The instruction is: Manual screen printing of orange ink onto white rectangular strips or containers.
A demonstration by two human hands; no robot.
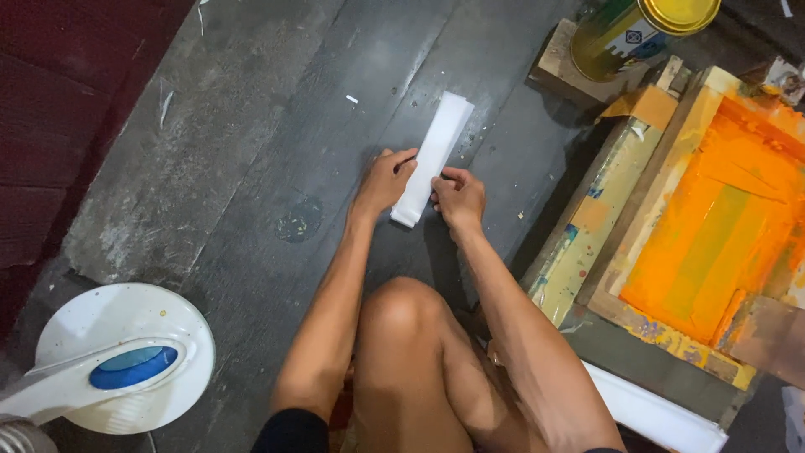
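White paper stack [433, 158]: long, narrow, flat on the dark floor [251, 151], well clear of the knee [402, 306]. Long axis: diagonal, near end low and to the left, far end high and to the right, pointing away from the body toward the yellow can [637, 29].

Left hand [384, 181]: against the left long edge of the stack, at the near third. Fingers [404, 159] curled over that edge, thumb side on the top face; pinching or merely pressing, cannot tell.

Right hand [459, 196]: against the right long edge of the stack, slightly nearer the near end than the left hand. Fingertips [439, 179] bent inward, touching the edge; not clenched, grip on the sheets not confirmable.

Governing relation: stack between both hands, near end just ahead of the knuckles, remaining length extending beyond the fingers up and to the right. Both hands about equally near the stack; far end untouched and free.

Right of the stack: wooden screen frame [587, 226] with orange ink [721, 218], well apart. Behind the far end of the stack: can on a wooden block [558, 54]. Left of the stack and nearer the body: white fan base with blue patch [126, 356], well apart.
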